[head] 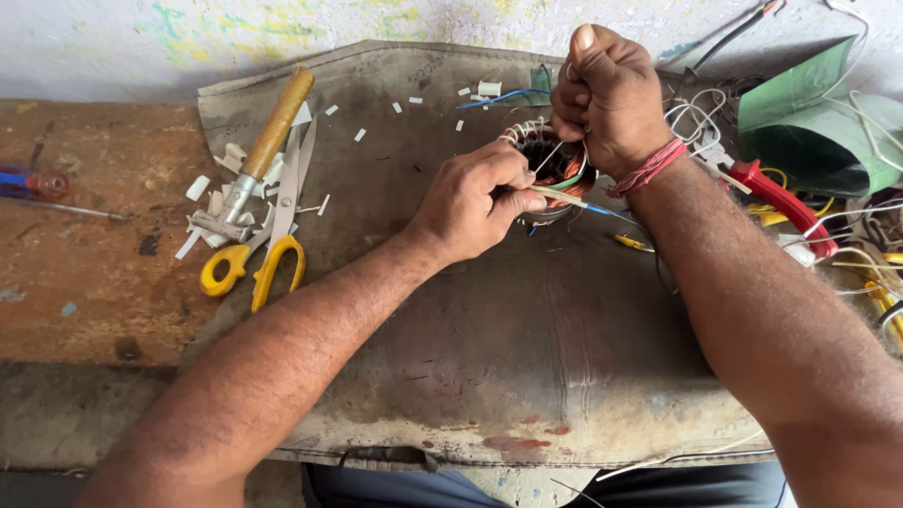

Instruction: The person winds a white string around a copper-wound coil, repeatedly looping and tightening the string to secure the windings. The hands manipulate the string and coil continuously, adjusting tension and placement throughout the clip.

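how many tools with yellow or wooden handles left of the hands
2: scissors with yellow handles, left of the left hand, and a wooden-handled tool lying across their blades. More may hide in the wire pile by the right hand.

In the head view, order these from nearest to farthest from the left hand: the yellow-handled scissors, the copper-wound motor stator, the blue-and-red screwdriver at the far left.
1. Copper-wound motor stator: touching the left hand, just to its right on the grey mat.
2. Yellow-handled scissors: to its left, near the mat's left edge.
3. Blue-and-red screwdriver: far left, on the rusty brown bench.
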